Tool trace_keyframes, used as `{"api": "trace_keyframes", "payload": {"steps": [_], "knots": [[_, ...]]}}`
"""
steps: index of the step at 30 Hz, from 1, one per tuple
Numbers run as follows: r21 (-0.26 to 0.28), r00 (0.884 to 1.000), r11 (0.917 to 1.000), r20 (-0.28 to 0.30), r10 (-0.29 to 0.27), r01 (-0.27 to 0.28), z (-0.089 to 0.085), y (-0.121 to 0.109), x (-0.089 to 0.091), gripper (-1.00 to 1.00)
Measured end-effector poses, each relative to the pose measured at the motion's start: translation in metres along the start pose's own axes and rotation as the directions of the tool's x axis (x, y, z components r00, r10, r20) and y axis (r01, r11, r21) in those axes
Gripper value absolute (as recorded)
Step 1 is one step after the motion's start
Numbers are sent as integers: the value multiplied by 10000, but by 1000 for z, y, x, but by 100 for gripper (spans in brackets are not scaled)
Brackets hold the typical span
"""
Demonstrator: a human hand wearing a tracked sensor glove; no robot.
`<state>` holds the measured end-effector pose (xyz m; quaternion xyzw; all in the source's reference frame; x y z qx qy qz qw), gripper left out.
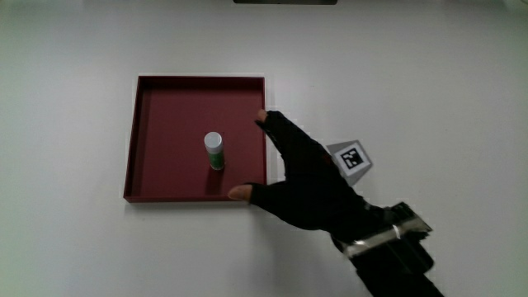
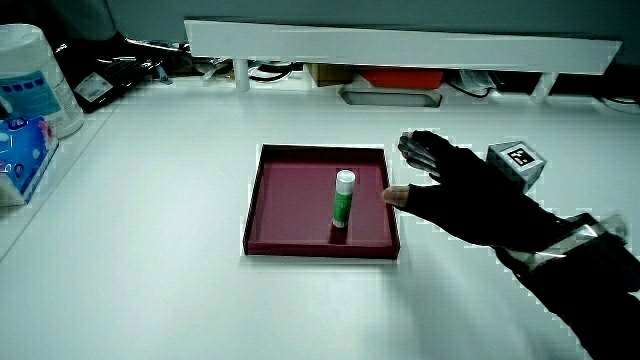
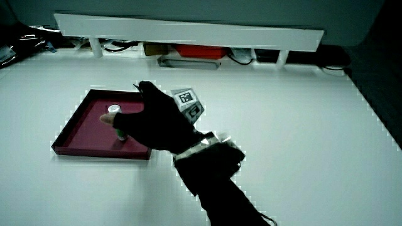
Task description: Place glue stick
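A green glue stick with a white cap (image 1: 214, 151) stands upright in the middle of a dark red square tray (image 1: 165, 115). Both side views show the glue stick (image 2: 343, 198) (image 3: 115, 120) standing free in the tray (image 2: 290, 210) (image 3: 78, 125). The gloved hand (image 1: 301, 177) hovers over the tray's edge beside the stick, fingers spread, holding nothing. The hand (image 2: 455, 195) (image 3: 154, 119) is apart from the stick in both side views, and partly hides it in one. A patterned cube (image 1: 350, 158) sits on the hand's back.
The tray lies on a white table (image 1: 429, 91). A low white partition (image 2: 400, 45) runs along the table's edge farthest from the person, with clutter under it. A wipes canister (image 2: 30, 85) and a blue packet (image 2: 22, 150) stand at the table's corner.
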<state>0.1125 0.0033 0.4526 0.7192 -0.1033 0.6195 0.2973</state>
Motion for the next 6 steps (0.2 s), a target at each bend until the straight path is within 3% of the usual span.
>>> {"api": "trace_keyframes", "payload": {"steps": [1, 2, 3, 4, 6], "knots": [[-107, 9997, 9998, 155, -194, 196, 3, -4, -4, -100], [-206, 9961, 9996, 862, -167, 185, 8, -7, -4, -100], [-409, 9973, 9979, 569, -473, 497, 9, -12, -12, -100], [-619, 9993, 9980, 351, -116, 137, 12, -14, -13, -100], [-707, 9915, 9959, 1209, -475, 564, 19, -22, -19, -100]]}}
